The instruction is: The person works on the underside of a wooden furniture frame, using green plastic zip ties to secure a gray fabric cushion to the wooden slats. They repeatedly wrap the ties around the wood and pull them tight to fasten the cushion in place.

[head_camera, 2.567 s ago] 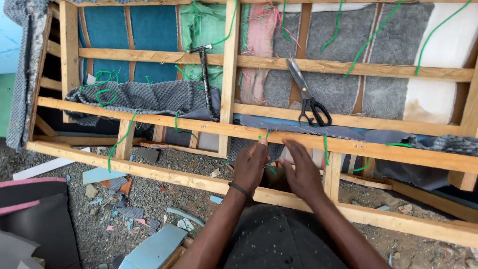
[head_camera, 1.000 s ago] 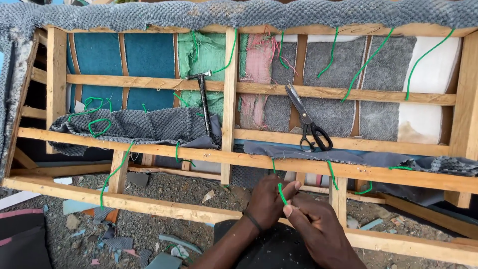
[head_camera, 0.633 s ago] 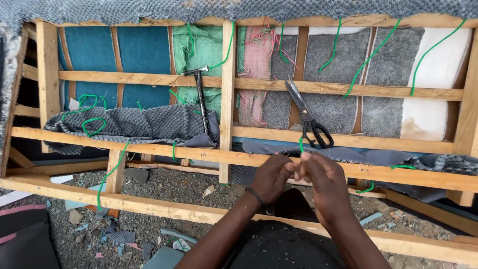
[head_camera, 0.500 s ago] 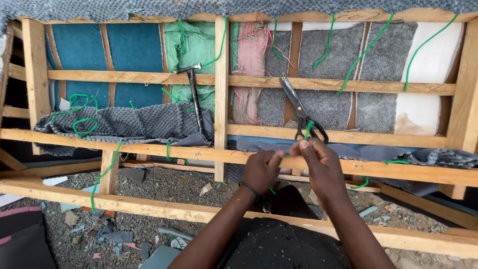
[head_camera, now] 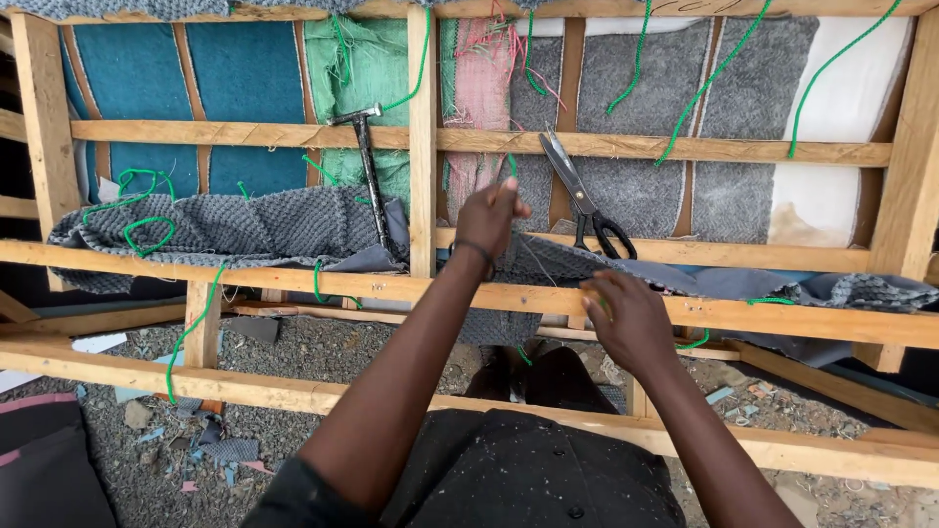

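Observation:
My left hand [head_camera: 489, 217] is raised in front of the wooden sofa frame [head_camera: 421, 147], fingers pinched on a green cord [head_camera: 512, 164] that runs up from it. My right hand [head_camera: 626, 318] rests on the lower front rail [head_camera: 293, 282], fingers curled against the wood where the cord passes. Grey knitted upholstery fabric [head_camera: 245, 227] lies draped over that rail. A pair of black-handled scissors [head_camera: 585, 200] lies on the frame just right of my left hand. A hammer [head_camera: 367, 171] leans against the upright to its left.
Several green cords [head_camera: 704, 93] hang across the grey, white, pink, green and blue padding panels behind the frame. Gravel ground with fabric scraps [head_camera: 225, 452] lies below. A dark cushion [head_camera: 49, 464] sits at the lower left.
My left hand has risen from the lower rail, drawing the green cord upward. My right hand stays low at the rail. The view has moved closer to the frame.

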